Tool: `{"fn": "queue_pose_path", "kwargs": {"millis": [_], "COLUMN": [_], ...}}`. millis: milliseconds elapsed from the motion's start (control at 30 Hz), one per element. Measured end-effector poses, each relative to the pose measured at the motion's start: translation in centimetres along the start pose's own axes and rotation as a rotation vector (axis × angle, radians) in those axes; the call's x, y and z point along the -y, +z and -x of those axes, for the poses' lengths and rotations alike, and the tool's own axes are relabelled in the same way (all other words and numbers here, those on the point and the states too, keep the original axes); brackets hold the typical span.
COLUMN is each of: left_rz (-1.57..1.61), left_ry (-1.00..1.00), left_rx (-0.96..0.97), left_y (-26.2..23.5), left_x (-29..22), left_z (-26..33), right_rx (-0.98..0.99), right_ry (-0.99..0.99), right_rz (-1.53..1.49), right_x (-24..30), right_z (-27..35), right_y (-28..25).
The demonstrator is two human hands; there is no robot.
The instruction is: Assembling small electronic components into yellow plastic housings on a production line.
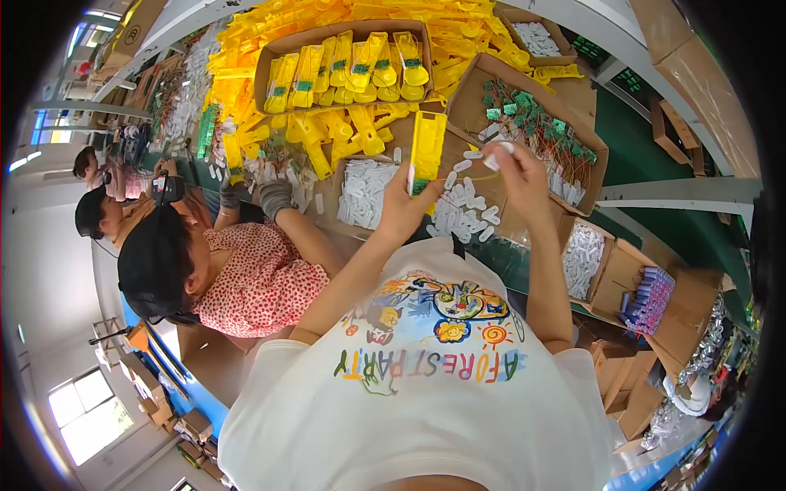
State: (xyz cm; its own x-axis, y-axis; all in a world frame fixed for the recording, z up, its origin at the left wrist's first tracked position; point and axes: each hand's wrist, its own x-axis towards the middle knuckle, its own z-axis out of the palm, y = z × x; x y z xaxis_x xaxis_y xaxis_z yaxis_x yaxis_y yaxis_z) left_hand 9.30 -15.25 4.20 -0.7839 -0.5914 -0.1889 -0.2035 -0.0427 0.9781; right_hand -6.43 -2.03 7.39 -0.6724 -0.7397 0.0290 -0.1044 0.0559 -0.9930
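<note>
My left hand [401,206] is closed around the lower end of a long yellow plastic housing [429,141]. A small green circuit board [420,186] sits in the housing near my fingers. To the right, my right hand [526,178] pinches a small white plastic piece [494,155] between thumb and fingers. A thin wire seems to run from the board toward that hand. Loose white oval pieces [463,211] lie in a heap on the table between and below my hands. Part of the white piece is covered by my fingertips.
Ahead, a cardboard tray [263,75] holds yellow housings with boards, amid a large yellow pile [270,33]. At right, a box [603,159] holds wired green boards. White pieces [364,194] fill a box at left. A co-worker [258,274] in gloves sits close on my left.
</note>
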Motion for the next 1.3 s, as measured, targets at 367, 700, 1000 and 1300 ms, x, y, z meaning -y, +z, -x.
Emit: {"fn": "queue_pose_path", "kwargs": {"millis": [367, 700, 1000, 1300], "left_rz": [-0.403, -0.456, -0.391, -1.079], "left_ry": [0.195, 0.293, 0.205, 0.684], "left_rx": [-0.004, 0.043, -0.183, -0.84], "left_y": [1.8, 2.4, -2.0, -14.6], "left_x": [-0.5, 0.5, 1.0, -1.2], "left_z": [0.8, 1.2, -6.5, -22.3], "right_rx": [-0.134, 0.107, 0.028, 0.527], "right_ry": [0.12, -0.04, 0.435, 0.274], "right_rz": [-0.226, 0.052, -0.442, 0.37], "right_x": [0.1, -0.4, -3.9, -17.6], "right_z": [-2.5, -5.0, -11.2, -11.4], "right_y": [4.2, 2.6, 3.3, 15.8]}}
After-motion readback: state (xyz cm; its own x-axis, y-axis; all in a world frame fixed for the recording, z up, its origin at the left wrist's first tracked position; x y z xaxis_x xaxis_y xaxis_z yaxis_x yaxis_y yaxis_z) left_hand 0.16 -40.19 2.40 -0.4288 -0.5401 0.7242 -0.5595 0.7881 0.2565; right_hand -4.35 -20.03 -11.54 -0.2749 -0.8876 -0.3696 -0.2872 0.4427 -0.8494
